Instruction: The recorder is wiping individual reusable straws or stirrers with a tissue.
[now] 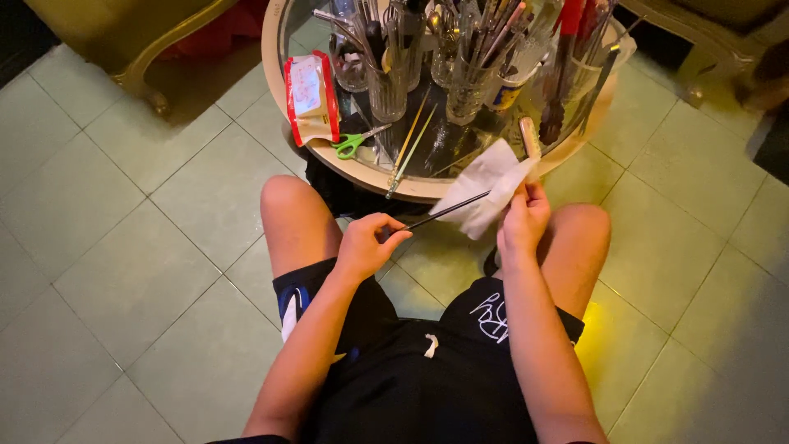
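Nearest the camera: black shorts (pixel 427 370) and bare knees of the seated person, pale green tiled floor (pixel 107 271) beneath.

Just above the knees, left hand (pixel 366 245) is curled nearly closed, thumb and fingers pinching the near end of a thin dark stick (pixel 440 213). Stick runs up and to the right, far end disappearing into a white tissue (pixel 485 185).

Right hand (pixel 523 215) is closed around the lower part of that tissue, fingers gripping it where the stick enters. Tissue's upper corner stands free, overlapping the table edge in view.

Beyond the hands: round glass-topped table (pixel 362 174) with cream rim. Near the rim lie green-handled scissors (pixel 355 143), two long thin sticks (pixel 408 148) angled toward the edge, and a red-and-white wipes pack (pixel 311 97) at the left.

Farther back: cluster of clear glass cups (pixel 386 90) packed with upright brushes and tools. Contents too crowded to identify individually.

Far left: gold-coloured chair leg (pixel 152 70) on the tiles.
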